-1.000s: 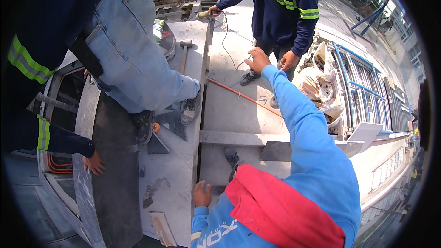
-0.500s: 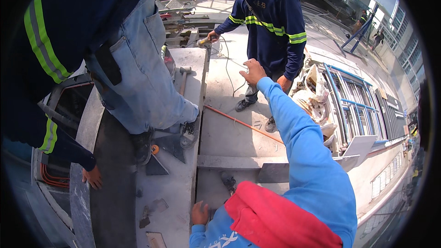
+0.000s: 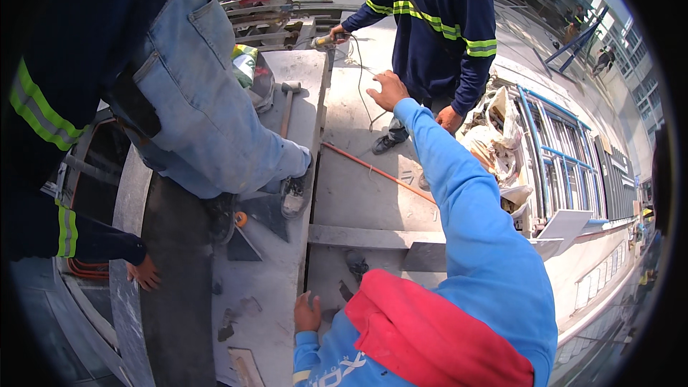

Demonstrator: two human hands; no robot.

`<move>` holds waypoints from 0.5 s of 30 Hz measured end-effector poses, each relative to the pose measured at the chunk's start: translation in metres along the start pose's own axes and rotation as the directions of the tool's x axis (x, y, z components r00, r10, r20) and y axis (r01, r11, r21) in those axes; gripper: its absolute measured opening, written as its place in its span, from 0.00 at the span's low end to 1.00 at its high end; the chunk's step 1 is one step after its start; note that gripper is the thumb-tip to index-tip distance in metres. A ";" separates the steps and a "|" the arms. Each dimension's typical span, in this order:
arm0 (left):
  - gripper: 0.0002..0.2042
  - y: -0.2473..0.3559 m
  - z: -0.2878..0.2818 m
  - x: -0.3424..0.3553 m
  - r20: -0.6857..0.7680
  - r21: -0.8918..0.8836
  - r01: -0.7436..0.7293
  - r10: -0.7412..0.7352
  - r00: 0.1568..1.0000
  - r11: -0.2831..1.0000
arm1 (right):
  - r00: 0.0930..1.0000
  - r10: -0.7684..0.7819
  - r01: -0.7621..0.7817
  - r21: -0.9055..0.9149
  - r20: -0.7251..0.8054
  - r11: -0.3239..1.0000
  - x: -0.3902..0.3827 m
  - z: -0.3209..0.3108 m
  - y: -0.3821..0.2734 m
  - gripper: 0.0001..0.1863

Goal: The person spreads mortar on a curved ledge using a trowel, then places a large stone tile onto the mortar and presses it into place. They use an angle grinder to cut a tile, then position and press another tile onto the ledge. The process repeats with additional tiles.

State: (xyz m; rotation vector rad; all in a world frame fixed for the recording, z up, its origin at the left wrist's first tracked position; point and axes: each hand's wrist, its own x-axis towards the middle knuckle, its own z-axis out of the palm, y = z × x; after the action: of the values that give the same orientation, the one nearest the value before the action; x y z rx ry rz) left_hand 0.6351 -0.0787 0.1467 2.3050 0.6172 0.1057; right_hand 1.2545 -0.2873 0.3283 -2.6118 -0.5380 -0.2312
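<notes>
My right arm in a blue sleeve is stretched out ahead, and my right hand [image 3: 389, 91] is raised in the air with its fingers apart and loosely bent, holding nothing. It is nearest to a co-worker in a dark shirt [image 3: 437, 36], who grips a yellow corded power tool [image 3: 327, 40]. Low in the view, my left hand [image 3: 307, 313] is beside the edge of a pale concrete ledge [image 3: 283, 272]; its fingers are a little apart and nothing shows in them. Whether it touches the ledge I cannot tell. A mallet [image 3: 288, 107] lies farther along that ledge.
Another co-worker in light jeans [image 3: 208, 93] stands on the ledge at left, one hand on a dark slab [image 3: 175, 279]. An orange tape measure [image 3: 241, 219] lies by their shoes. An orange rod [image 3: 380, 173] crosses the floor. Sacks [image 3: 494, 129] and a blue metal frame [image 3: 562, 150] stand at right.
The view has shifted slightly. My right arm stays stretched out, and its hand appears a little higher and farther left. My left hand is slightly higher, its fingers more visible.
</notes>
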 end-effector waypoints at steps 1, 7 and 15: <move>0.18 0.002 0.000 0.001 -0.001 0.002 0.012 -0.012 1.000 1.000 | 1.000 -0.001 0.001 -0.006 -0.003 1.000 0.005 0.001 0.000 0.27; 0.20 0.008 0.000 -0.001 0.039 -0.012 0.089 -0.088 0.995 0.996 | 0.996 0.028 -0.033 -0.068 -0.083 0.997 0.030 0.001 -0.001 0.26; 0.20 -0.002 0.014 -0.001 0.029 -0.027 0.094 -0.093 0.995 0.995 | 0.997 0.032 -0.036 -0.049 -0.076 0.998 0.035 -0.002 0.001 0.27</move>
State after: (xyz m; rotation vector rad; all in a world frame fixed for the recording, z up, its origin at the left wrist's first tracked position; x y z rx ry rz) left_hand 0.6363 -0.0869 0.1354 2.2424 0.7040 0.0374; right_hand 1.2865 -0.2778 0.3380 -2.6463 -0.4669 -0.3344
